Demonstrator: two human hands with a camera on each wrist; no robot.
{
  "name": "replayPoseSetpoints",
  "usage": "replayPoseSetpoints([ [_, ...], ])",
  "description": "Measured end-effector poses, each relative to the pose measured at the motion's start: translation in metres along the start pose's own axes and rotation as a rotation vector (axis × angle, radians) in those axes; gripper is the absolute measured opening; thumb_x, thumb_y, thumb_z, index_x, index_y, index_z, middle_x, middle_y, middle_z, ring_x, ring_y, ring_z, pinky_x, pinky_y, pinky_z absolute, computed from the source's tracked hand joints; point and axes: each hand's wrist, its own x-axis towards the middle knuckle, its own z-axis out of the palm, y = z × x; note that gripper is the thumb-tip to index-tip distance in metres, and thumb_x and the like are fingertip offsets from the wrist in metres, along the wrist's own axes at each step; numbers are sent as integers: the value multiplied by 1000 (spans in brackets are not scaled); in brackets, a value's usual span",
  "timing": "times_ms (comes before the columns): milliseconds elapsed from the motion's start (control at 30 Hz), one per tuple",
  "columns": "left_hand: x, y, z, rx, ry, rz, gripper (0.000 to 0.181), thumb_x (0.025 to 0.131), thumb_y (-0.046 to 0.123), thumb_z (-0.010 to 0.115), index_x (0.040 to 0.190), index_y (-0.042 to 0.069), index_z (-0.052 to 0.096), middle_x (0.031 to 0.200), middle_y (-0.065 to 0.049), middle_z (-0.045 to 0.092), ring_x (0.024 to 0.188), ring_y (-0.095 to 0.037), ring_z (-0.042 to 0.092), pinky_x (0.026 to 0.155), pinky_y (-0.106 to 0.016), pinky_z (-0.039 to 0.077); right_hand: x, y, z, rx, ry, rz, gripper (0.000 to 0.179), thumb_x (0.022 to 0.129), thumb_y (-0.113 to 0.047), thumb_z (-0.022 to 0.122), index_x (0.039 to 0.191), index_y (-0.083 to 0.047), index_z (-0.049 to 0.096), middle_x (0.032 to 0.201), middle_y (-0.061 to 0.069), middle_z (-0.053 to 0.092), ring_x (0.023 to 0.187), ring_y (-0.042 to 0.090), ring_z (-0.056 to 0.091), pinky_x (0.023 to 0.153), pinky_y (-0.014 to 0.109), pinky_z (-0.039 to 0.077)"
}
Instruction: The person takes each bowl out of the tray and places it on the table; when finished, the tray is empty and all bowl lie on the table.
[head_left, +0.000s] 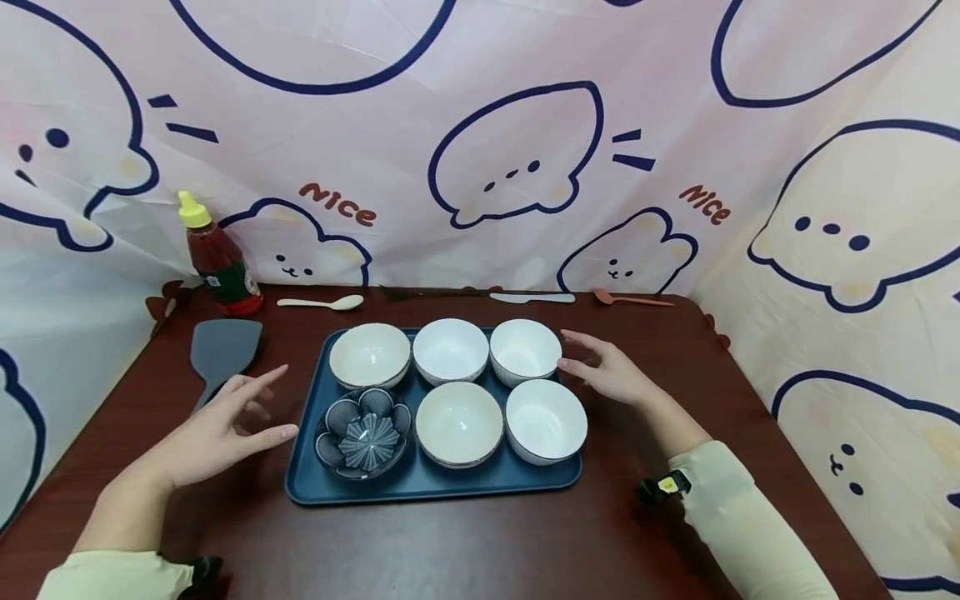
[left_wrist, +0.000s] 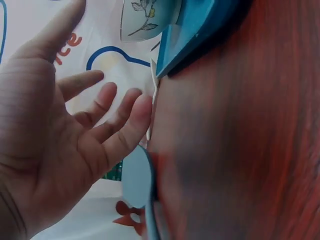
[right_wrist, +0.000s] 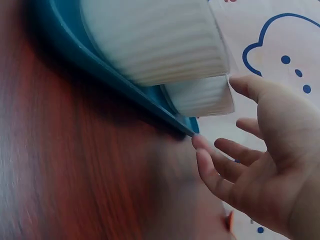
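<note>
A blue tray (head_left: pixel 442 490) on the table holds several bowls in two rows. At its front left sits a dark blue flower-shaped bowl (head_left: pixel 367 439); a cream bowl (head_left: pixel 459 425) and a white bowl (head_left: pixel 546 421) fill the rest of that row. Behind them stand a cream bowl (head_left: pixel 370 356) and two white ones. My left hand (head_left: pixel 217 429) hovers left of the tray, fingers spread and holding nothing. My right hand (head_left: pixel 611 371) reaches beside the back right white bowl (head_left: pixel 525 352), fingers loosely bent; whether the fingertips touch it I cannot tell.
A grey spatula (head_left: pixel 222 346) lies beyond my left hand, with a red sauce bottle (head_left: pixel 222 267) behind it. Along the back edge lie a white spoon (head_left: pixel 322 303), a dark utensil, a white knife (head_left: pixel 532 297) and a brown spoon (head_left: pixel 630 300). A printed cloth hangs behind.
</note>
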Motion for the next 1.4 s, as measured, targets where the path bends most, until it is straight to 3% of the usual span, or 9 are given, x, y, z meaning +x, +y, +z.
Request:
replayPoseSetpoints([
  [267, 5, -12, 16, -245, -54, 18, 74, 91, 31, 74, 150, 8, 36, 110, -17, 47, 73, -18, 62, 63, -29, 53, 10, 0, 9, 273, -68, 81, 68, 99, -40, 61, 157, -21, 31, 151, 17, 41, 97, 24, 70, 79, 36, 58],
  [500, 6, -25, 23, -321, -78, 25, 68, 90, 26, 75, 146, 8, 42, 102, -16, 45, 69, -19, 62, 63, -29, 52, 15, -1, 13, 408, -87, 103, 65, 100, -33, 61, 157, -23, 30, 149, 18, 40, 96, 22, 67, 80, 33, 57],
  [700, 8, -30, 27, -419, -109, 60, 68, 90, 20, 74, 147, 6, 41, 102, -18, 42, 74, -21, 64, 65, -32, 56, 16, 0, 16, 478, -76, 151, 64, 100, -26, 60, 157, -27, 30, 147, 19, 40, 92, 18, 67, 78, 28, 56],
  [1067, 12, -35, 34, -507, -123, 62, 68, 89, 16, 75, 146, 1, 40, 103, -17, 42, 82, -14, 63, 67, -36, 59, 15, 1, 22, 617, -90, 157, 62, 102, -18, 55, 158, -24, 28, 146, 21, 40, 87, 14, 66, 80, 27, 57],
  [1400, 14, -37, 38, -463, -115, 64, 66, 89, 13, 74, 145, 0, 42, 100, -17, 47, 78, -12, 62, 64, -34, 58, 17, 3, 30, 712, -68, 166, 61, 102, -16, 53, 157, -25, 28, 152, 16, 36, 89, 16, 64, 83, 27, 57],
])
